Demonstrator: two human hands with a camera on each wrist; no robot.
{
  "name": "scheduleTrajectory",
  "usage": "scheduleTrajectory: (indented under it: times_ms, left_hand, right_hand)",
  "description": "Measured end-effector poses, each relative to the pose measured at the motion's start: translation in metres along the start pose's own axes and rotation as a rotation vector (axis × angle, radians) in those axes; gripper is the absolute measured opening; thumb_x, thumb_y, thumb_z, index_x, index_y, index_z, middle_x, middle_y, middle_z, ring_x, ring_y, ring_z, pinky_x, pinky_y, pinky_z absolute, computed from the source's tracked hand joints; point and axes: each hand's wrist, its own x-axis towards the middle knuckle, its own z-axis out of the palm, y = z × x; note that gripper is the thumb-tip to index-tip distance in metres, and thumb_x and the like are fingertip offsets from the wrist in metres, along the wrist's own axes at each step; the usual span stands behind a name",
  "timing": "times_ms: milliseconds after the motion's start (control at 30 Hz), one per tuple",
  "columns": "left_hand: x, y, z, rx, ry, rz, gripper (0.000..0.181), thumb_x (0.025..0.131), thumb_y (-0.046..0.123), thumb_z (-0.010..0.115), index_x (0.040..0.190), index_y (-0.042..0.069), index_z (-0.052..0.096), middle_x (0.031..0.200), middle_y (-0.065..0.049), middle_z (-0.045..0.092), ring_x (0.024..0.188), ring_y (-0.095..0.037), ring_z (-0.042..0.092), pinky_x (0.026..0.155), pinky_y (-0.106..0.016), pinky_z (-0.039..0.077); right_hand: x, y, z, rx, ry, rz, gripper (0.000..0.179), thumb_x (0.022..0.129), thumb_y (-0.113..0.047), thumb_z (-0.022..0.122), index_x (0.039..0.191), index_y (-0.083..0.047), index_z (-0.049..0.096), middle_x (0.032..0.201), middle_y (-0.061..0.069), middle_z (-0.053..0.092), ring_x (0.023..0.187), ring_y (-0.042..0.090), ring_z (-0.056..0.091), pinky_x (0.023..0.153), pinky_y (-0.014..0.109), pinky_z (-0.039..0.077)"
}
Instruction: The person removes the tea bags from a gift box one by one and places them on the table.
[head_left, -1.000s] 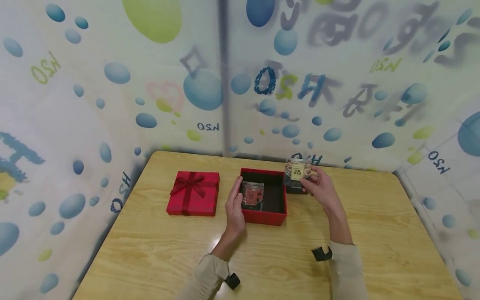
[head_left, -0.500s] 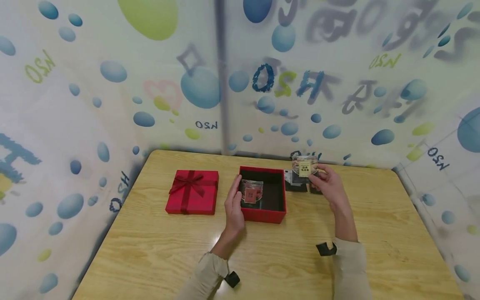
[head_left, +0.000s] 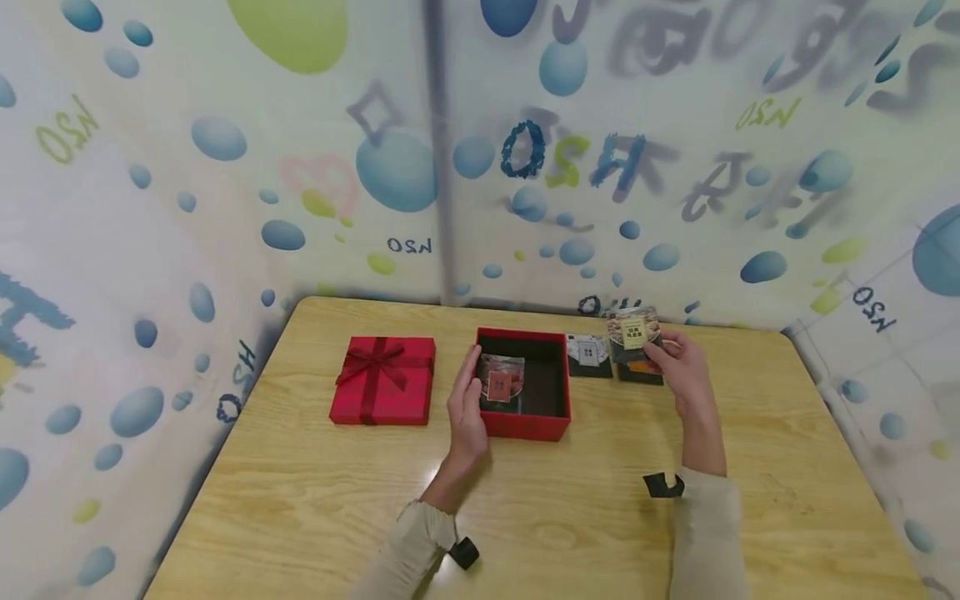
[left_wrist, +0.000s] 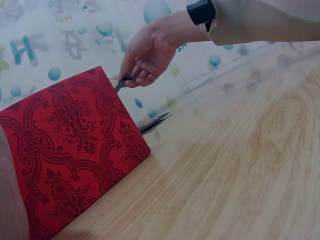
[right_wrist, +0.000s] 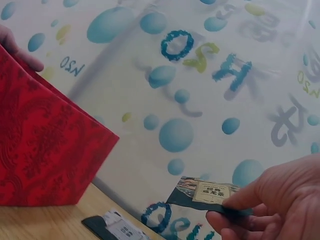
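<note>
My right hand [head_left: 686, 368] pinches a dark tea sachet with a yellow label [head_left: 633, 332] between thumb and fingers. In the right wrist view, thumb on top, it holds the oolong tea sachet [right_wrist: 207, 192] above the table. Below it, partly covered, lies a dark sachet with an orange part [head_left: 643, 372]. Beside the box is a white-labelled sachet [head_left: 589, 354], flat on the table. My left hand [head_left: 468, 417] rests with straight fingers along the left wall of the open red box [head_left: 528, 427]. Inside, at the box's left, sits a red-labelled sachet [head_left: 501, 383].
A red lid with a dark red ribbon bow [head_left: 384, 392] lies left of the box on the wooden table [head_left: 555, 508]. Walls printed with blue and green dots [head_left: 397, 175] stand close behind the table's back edge.
My right hand has carried the yellow-labelled sachet rightward from the box's right edge to over the orange sachet. The white-labelled sachet is now uncovered. My left hand stays at the box.
</note>
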Motion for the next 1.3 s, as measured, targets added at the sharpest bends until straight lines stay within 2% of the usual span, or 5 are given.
scheduleTrajectory:
  times_ms: [300, 533, 800, 1033, 1300]
  left_hand:
    - [0.000, -0.001, 0.000, -0.007, 0.002, -0.011, 0.049, 0.110, 0.006, 0.033, 0.157, 0.002, 0.045, 0.164, -0.015, 0.041, 0.154, -0.031, 0.034, 0.124, -0.025, 0.023]
    - [0.001, 0.003, -0.001, -0.031, 0.007, -0.043, 0.050, 0.110, 0.007, 0.031, 0.158, 0.003, 0.044, 0.165, -0.014, 0.039, 0.154, -0.028, 0.033, 0.124, -0.025, 0.024]
    - [0.000, 0.001, 0.001, -0.028, -0.001, -0.022, 0.049, 0.110, 0.007, 0.032, 0.157, 0.002, 0.045, 0.164, -0.015, 0.040, 0.154, -0.031, 0.033, 0.125, -0.026, 0.024]
    - [0.002, 0.002, 0.001, -0.036, -0.006, -0.052, 0.050, 0.110, 0.009, 0.031, 0.158, 0.005, 0.044, 0.166, -0.011, 0.039, 0.155, -0.026, 0.032, 0.125, -0.025, 0.023]
    - [0.001, 0.002, 0.001, -0.063, 0.000, -0.048, 0.049, 0.110, 0.005, 0.032, 0.157, 0.002, 0.044, 0.165, -0.017, 0.038, 0.155, -0.032, 0.031, 0.124, -0.023, 0.023]
  right_hand:
    - [0.004, 0.013, -0.018, 0.056, 0.110, 0.044, 0.061, 0.106, -0.016, 0.060, 0.159, 0.003, 0.035, 0.090, -0.019, 0.062, 0.070, -0.002, 0.069, 0.071, 0.019, 0.055]
    - [0.005, 0.015, -0.023, 0.098, 0.127, 0.045, 0.063, 0.106, -0.015, 0.061, 0.161, 0.002, 0.034, 0.091, -0.016, 0.065, 0.070, -0.001, 0.070, 0.071, 0.020, 0.055]
    - [0.009, 0.025, -0.034, 0.085, 0.212, 0.066, 0.058, 0.104, -0.009, 0.062, 0.156, 0.005, 0.040, 0.079, -0.021, 0.064, 0.064, -0.003, 0.064, 0.064, 0.017, 0.052]
    - [0.010, 0.031, -0.040, 0.058, 0.271, 0.092, 0.055, 0.104, -0.010, 0.062, 0.154, 0.005, 0.043, 0.079, -0.019, 0.062, 0.068, -0.002, 0.066, 0.064, 0.018, 0.051]
    - [0.012, 0.046, -0.046, 0.012, 0.328, 0.155, 0.058, 0.105, -0.016, 0.060, 0.158, 0.001, 0.041, 0.114, 0.004, 0.061, 0.077, 0.000, 0.065, 0.071, 0.019, 0.052]
